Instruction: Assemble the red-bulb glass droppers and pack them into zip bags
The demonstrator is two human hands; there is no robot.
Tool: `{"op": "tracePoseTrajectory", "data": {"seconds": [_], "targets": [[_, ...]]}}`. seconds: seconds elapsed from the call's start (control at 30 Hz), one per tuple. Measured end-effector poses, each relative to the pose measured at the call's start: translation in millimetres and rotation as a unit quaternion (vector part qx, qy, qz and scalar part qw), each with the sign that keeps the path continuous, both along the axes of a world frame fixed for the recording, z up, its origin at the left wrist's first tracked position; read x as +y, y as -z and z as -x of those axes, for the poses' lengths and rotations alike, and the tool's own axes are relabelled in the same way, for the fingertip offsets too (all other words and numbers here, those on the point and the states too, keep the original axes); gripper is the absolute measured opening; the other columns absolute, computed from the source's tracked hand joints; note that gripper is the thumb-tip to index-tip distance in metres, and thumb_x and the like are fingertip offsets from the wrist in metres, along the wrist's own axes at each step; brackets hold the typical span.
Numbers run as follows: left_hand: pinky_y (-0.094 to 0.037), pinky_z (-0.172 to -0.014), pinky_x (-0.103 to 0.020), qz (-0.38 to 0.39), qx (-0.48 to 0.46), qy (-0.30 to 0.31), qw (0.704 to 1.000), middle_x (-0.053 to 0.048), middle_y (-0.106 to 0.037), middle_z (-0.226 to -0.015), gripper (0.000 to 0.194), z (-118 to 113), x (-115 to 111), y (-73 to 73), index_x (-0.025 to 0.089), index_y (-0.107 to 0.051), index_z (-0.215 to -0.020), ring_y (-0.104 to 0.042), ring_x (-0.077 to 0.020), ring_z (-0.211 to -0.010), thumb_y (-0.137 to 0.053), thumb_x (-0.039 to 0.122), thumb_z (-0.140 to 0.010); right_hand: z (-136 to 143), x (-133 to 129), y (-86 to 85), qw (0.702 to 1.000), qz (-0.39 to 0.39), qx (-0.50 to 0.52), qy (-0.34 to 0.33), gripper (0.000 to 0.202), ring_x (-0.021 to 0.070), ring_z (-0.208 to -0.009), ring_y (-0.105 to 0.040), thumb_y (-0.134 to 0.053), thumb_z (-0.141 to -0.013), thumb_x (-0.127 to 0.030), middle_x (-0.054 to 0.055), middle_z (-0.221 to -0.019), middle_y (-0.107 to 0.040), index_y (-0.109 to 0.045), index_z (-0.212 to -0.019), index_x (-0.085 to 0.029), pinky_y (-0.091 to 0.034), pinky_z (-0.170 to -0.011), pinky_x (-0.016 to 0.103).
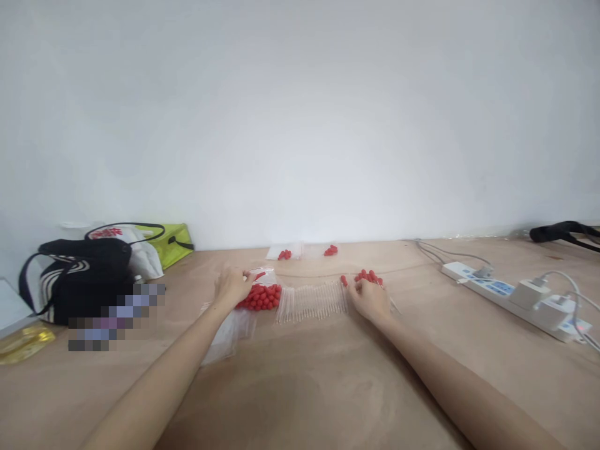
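Note:
My left hand (233, 285) pinches a small red piece (259, 275) above the left end of a pile of red pieces (262, 298). To the right of that pile lies a row of thin clear sticks (312, 301). My right hand (370, 299) is closed at the row's right end, just below a smaller red cluster (369, 276); what its fingers hold is too small to make out. One red piece (344, 280) shows beside its fingertips. Clear plastic bags (225, 337) lie below my left hand.
Two small bags with red pieces (284, 255) (330, 250) lie near the wall. A black bag (89, 281) and a green bag (175, 245) stand at the left. A white power strip (506, 297) with plugs and cables lies at the right.

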State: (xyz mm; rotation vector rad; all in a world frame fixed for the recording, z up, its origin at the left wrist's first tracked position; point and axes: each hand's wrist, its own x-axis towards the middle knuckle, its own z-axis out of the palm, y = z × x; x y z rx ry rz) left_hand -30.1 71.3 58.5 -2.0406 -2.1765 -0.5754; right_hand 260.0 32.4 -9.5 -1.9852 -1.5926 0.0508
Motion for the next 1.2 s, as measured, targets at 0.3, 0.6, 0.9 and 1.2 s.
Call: {"op": "tracePoseTrajectory", "data": {"seconds": [0.3,0.6,0.9,1.2], "targets": [[-0.044,-0.065,-0.028,-0.039,-0.123,0.347,0.929,-0.002,-0.055,-0.073,0.013,-50.8,-88.8,48.4,0.017,-0.055,-0.067,-0.053,-0.0158,-0.070,-0.049,0.022,-0.077,-7.0,-36.2,16.3,0.957,-0.164,0.021,-0.239,0.017,0.0187,-0.070,-0.054,-0.033,-0.085,-0.027,0.007,-0.076,-0.059,-0.047,-0.080,-0.019,-0.039,-0.066,0.031],[-0.044,-0.056,-0.025,0.045,-0.149,0.365,0.918,-0.002,-0.057,-0.075,0.017,-61.7,-94.1,53.6,0.016,-0.058,-0.084,-0.054,-0.0138,-0.062,-0.058,0.018,-0.067,8.3,-59.7,14.8,0.914,-0.166,-0.095,-0.359,0.025,0.0155,-0.072,-0.052,-0.033,-0.086,-0.018,0.006,-0.078,-0.060,-0.054,-0.099,-0.017,-0.033,-0.070,0.031],[-0.041,-0.067,-0.026,0.016,-0.193,0.378,0.905,-0.001,-0.058,-0.076,0.012,-70.0,-96.1,67.1,0.017,-0.057,-0.076,-0.053,-0.0146,-0.071,-0.046,0.019,-0.080,13.1,-64.3,8.1,0.900,-0.169,-0.088,-0.391,0.014,0.0122,-0.063,-0.048,-0.039,-0.082,-0.016,0.001,-0.070,-0.057,-0.052,-0.081,-0.017,-0.028,-0.070,0.030],[-0.041,-0.062,-0.026,0.010,-0.240,0.367,0.899,0.000,-0.058,-0.072,0.011,-66.6,-98.8,62.3,0.017,-0.049,-0.081,-0.053,-0.0140,-0.065,-0.040,0.023,-0.084,18.6,-66.9,7.1,0.895,-0.168,-0.080,-0.407,0.014,0.0116,-0.062,-0.048,-0.038,-0.083,-0.017,0.001,-0.070,-0.057,-0.052,-0.081,-0.017,-0.027,-0.071,0.029]]}}
